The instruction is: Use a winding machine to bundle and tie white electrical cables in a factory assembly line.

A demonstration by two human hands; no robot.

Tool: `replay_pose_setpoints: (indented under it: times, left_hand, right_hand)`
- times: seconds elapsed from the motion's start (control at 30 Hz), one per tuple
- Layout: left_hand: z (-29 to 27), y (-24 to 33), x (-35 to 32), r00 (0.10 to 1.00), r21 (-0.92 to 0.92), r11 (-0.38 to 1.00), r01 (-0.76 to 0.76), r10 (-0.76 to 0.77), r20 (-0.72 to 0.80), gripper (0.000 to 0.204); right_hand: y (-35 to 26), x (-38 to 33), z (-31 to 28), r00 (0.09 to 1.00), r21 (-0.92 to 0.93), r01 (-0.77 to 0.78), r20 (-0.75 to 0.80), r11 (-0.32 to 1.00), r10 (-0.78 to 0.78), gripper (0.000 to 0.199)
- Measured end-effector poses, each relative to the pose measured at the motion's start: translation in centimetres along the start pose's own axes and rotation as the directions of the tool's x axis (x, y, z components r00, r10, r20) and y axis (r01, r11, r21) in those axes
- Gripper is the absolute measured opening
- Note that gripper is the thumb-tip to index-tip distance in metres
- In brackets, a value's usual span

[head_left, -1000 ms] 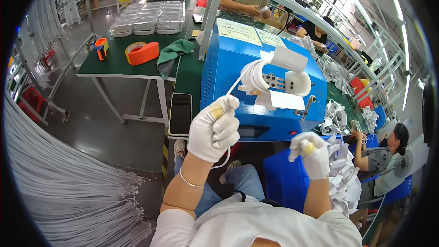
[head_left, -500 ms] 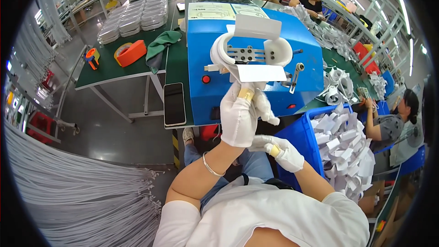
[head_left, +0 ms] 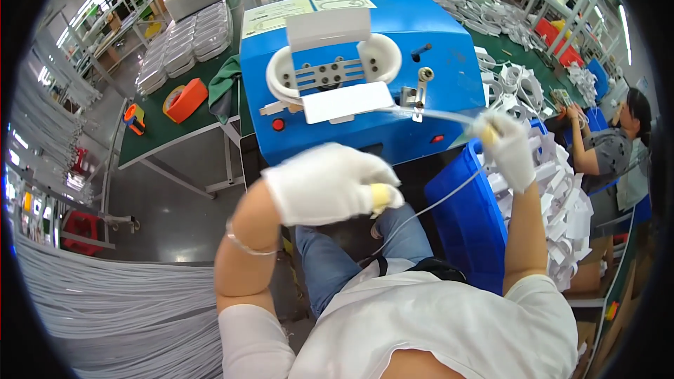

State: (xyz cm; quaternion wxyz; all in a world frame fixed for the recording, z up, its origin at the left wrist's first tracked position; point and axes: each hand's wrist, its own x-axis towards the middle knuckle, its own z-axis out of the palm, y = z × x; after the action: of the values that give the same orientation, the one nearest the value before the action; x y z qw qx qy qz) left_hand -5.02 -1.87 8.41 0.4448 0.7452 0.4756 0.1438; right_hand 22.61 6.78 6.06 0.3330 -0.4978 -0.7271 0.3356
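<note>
My right hand (head_left: 507, 151), in a white glove with yellow tape on a finger, is closed on a thin white cable (head_left: 442, 115). The cable stretches left to the front of a blue machine (head_left: 337, 133), and a slack length hangs from the hand toward my lap. My gloved left hand (head_left: 333, 184), blurred by motion, hovers before the machine, loosely open with nothing visible in it. Two rounded white holders flank a slotted metal plate (head_left: 326, 74) on the machine. White flaps stand above and below it, the lower flap (head_left: 347, 102) nearest my hands.
A blue bin (head_left: 460, 203) of white pieces stands at right, with coiled cables (head_left: 516, 88) behind it. Long grey-white cables (head_left: 119, 302) hang at lower left. Orange tape (head_left: 186, 100) and clear trays (head_left: 186, 45) lie on the left table. Other people work beyond and at right.
My right hand has risen from near my lap to the right of the machine and now draws the cable taut. My left hand has left the machine's lower flap and moved down and left.
</note>
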Motion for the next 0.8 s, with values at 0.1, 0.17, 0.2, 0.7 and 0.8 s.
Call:
replay_pose_setpoints:
  times: [0.1, 0.17, 0.2, 0.7, 0.8]
  left_hand:
    - [-3.2, 2.5, -3.4, 0.969, -0.059, 0.996, -0.066, 0.050, -0.241, 0.019]
    - [-5.1, 4.8, -5.3, 0.888, -0.186, 0.982, -0.026, -0.062, -0.456, 0.025]
    - [-6.3, 4.8, -5.4, 0.851, -0.001, 0.993, -0.121, 0.103, -0.515, 0.023]
    - [-12.6, 7.4, -2.5, 0.665, 0.336, 0.936, 0.101, 0.188, -0.723, 0.020]
    - [-13.5, 7.7, -2.7, 0.700, 0.401, 0.901, 0.166, 0.179, -0.692, 0.026]
  right_hand:
    - [0.4, 3.9, -1.0, 0.914, -0.196, 0.307, -0.212, 0.931, -0.346, 0.018]
    - [-0.2, 6.6, -0.9, 0.909, -0.222, 0.322, -0.201, 0.920, -0.366, 0.016]
    - [-0.3, 7.8, -1.2, 0.920, -0.233, 0.308, -0.175, 0.922, -0.351, 0.015]
    - [-0.6, 12.1, -4.8, 0.837, -0.450, 0.512, 0.072, 0.732, -0.542, 0.019]
    - [-0.7, 12.4, -4.7, 0.899, -0.464, 0.413, 0.068, 0.784, -0.433, 0.018]
